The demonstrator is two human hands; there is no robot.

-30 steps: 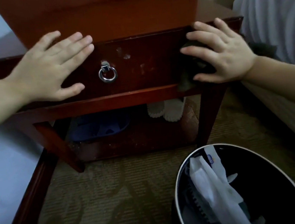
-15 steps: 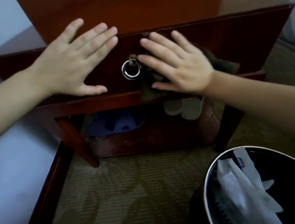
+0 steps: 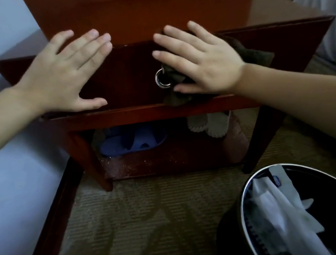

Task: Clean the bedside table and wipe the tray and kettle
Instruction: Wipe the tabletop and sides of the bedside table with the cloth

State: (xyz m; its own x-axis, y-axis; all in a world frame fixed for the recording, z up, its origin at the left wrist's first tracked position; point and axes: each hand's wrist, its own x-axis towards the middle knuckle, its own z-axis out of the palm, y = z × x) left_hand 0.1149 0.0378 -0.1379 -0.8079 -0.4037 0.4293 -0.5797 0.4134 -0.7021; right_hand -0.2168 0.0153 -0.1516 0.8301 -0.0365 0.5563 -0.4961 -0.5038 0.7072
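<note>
The reddish wooden bedside table [image 3: 290,35] fills the upper half of the view, its drawer front facing me. My left hand [image 3: 69,73] lies flat with spread fingers on the left part of the drawer front. My right hand [image 3: 199,61] presses a dark brown cloth [image 3: 257,54] flat against the drawer front, just right of the silver ring pull [image 3: 161,82]. Part of the cloth hangs below my palm. No tray or kettle is in view.
On the table's dusty lower shelf [image 3: 166,159] lie blue slippers [image 3: 131,142] and white slippers [image 3: 208,124]. A black bin [image 3: 246,212] with white paper waste stands at the bottom right on patterned carpet. White bedding lies at the left and the far right.
My right hand has slid the cloth leftward from the drawer's right end to the ring pull, then slightly up. My left hand has stayed flat on the drawer's left part.
</note>
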